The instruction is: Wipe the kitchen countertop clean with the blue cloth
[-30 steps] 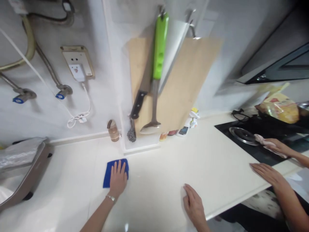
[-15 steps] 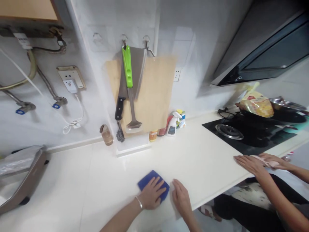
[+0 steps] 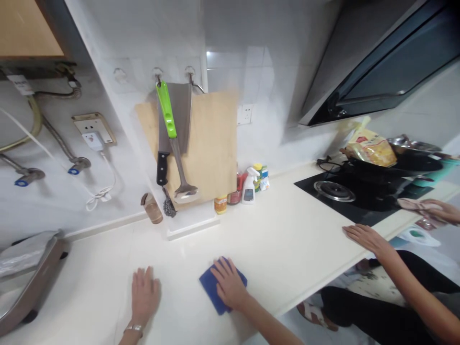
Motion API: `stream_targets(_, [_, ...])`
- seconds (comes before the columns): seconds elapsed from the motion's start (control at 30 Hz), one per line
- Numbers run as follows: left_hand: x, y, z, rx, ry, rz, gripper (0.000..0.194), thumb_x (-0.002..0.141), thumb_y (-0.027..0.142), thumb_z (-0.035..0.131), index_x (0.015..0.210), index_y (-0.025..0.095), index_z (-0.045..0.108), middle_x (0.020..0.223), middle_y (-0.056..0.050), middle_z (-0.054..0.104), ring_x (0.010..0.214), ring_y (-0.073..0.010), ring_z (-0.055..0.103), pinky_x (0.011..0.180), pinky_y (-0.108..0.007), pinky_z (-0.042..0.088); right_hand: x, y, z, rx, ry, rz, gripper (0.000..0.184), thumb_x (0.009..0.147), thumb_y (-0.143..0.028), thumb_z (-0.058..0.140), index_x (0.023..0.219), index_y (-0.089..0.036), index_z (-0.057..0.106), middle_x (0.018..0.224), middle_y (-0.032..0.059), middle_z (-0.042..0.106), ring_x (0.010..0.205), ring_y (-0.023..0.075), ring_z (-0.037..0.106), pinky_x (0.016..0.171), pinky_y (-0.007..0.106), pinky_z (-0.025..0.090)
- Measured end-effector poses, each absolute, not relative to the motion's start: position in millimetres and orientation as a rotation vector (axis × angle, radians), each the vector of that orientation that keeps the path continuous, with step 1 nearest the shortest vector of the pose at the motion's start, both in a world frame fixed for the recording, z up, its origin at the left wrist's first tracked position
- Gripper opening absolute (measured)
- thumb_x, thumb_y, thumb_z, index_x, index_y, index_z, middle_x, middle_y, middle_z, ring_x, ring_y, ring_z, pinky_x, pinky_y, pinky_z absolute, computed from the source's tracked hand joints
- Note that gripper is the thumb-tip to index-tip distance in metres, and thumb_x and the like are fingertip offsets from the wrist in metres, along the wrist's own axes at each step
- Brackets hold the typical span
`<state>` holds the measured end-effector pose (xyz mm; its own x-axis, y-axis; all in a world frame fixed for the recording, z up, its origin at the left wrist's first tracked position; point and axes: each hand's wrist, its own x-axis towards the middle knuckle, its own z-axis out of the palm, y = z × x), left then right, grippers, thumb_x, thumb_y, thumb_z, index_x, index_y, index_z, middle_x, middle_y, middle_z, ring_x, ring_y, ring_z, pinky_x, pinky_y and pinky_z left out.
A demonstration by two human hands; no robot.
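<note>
My right hand lies flat on a folded blue cloth near the front edge of the cream countertop. Its fingers are stretched out over the cloth, pressing on it rather than gripping. My left hand, with a bracelet at the wrist, rests palm down on the bare counter to the left of the cloth, fingers spread and holding nothing.
Another person's hand lies flat at the counter's right edge; their other hand holds a pinkish cloth by the black hob. A cutting board, cleaver and green-handled utensil hang on the wall above bottles. An appliance stands at left.
The blue cloth went from under my left hand to under my right hand. My left hand moved away to the left and now lies on bare counter. The view swung right.
</note>
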<state>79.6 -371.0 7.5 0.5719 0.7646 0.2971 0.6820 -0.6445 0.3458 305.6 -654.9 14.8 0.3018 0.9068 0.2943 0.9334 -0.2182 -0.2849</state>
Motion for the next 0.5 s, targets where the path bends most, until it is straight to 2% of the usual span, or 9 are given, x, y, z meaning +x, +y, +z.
stream_targets(0.17, [78.3,-380.1,8.0,2.446,1.560,0.468,0.064,0.093,0.042,0.028,0.141,0.005,0.049,0.153,-0.027,0.039,0.148,-0.0396,0.024,0.116,-0.061,0.025,304.6,-647.1,9.7,-2.195,-1.612,0.059,0.063,0.086,-0.026,0.047,0.149,-0.024,0.040,0.162,0.0038,0.031,0.152,0.0298,0.017,0.125,0.058,0.014])
stream_targets(0.27, [86.7,-389.3,6.1,2.403,1.665,0.415,0.066,0.094,0.044,0.025,0.143,0.006,0.048,0.156,-0.027,0.033,0.149,-0.0396,0.023,0.117,-0.060,0.022,321.4,-653.7,7.8,-2.166,-1.634,0.077,0.064,0.085,-0.026,0.047,0.148,-0.028,0.042,0.161,0.0000,0.033,0.151,0.0264,0.020,0.126,0.054,0.014])
stream_targets(0.5, [92.8,-398.7,3.3,2.444,1.693,0.504,0.073,0.094,0.049,0.016,0.145,0.006,0.045,0.156,-0.026,0.034,0.149,-0.0397,0.023,0.118,-0.058,0.022,419.0,-676.4,-9.2,-2.423,-1.336,-0.193,0.059,0.085,-0.024,0.044,0.144,-0.026,0.048,0.156,0.0017,0.042,0.148,0.0264,0.027,0.123,0.052,0.019])
